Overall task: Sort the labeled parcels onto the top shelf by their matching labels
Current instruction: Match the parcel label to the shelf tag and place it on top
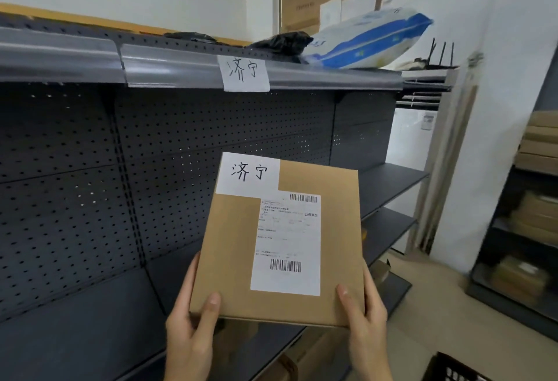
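Below the top shelf [302, 74], where a black bag [280, 43] and blue-white parcel [371, 37] already lie, left hand [190, 329] and right hand [365, 320] clasp the cardboard parcel [235, 244], matching shelf label [245, 74], still unplaced.

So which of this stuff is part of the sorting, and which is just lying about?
In the job:
cardboard parcel held in left hand and right hand
its handwritten label
matching shelf label
top shelf
black bag and blue-white parcel already up there

Lying about:
stacked boxes
black crate
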Demonstrator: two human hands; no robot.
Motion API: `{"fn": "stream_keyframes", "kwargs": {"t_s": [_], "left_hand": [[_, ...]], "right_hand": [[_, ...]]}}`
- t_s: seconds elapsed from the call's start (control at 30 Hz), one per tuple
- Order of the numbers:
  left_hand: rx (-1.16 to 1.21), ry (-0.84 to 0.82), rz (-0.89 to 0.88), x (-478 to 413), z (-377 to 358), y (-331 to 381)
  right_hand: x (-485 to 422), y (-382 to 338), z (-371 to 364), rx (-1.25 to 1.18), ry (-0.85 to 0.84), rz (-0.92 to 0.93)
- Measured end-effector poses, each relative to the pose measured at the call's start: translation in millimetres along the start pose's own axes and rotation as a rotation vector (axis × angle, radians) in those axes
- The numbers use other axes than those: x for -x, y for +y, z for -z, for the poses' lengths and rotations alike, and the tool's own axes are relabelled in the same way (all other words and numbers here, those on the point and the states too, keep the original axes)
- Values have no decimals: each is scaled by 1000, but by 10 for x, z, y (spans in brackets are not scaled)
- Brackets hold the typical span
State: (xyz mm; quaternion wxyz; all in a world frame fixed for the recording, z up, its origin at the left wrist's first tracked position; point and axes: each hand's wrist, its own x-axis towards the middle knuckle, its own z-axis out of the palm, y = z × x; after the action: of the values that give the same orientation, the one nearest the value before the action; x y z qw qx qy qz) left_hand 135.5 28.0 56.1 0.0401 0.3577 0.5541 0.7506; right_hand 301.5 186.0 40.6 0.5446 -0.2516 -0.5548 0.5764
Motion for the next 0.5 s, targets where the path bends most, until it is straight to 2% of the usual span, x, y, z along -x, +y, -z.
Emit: {"fn": "stream_keyframes", "kwargs": {"t_s": [0.33, 0.5], "left_hand": [[-194, 37, -237, -267, -700, 190], [-266, -17, -354, -537, -811, 389]], "right_hand": [[-880, -265, 307, -69, -83, 184], [-1302, -516, 226, -113, -97, 331]]}}
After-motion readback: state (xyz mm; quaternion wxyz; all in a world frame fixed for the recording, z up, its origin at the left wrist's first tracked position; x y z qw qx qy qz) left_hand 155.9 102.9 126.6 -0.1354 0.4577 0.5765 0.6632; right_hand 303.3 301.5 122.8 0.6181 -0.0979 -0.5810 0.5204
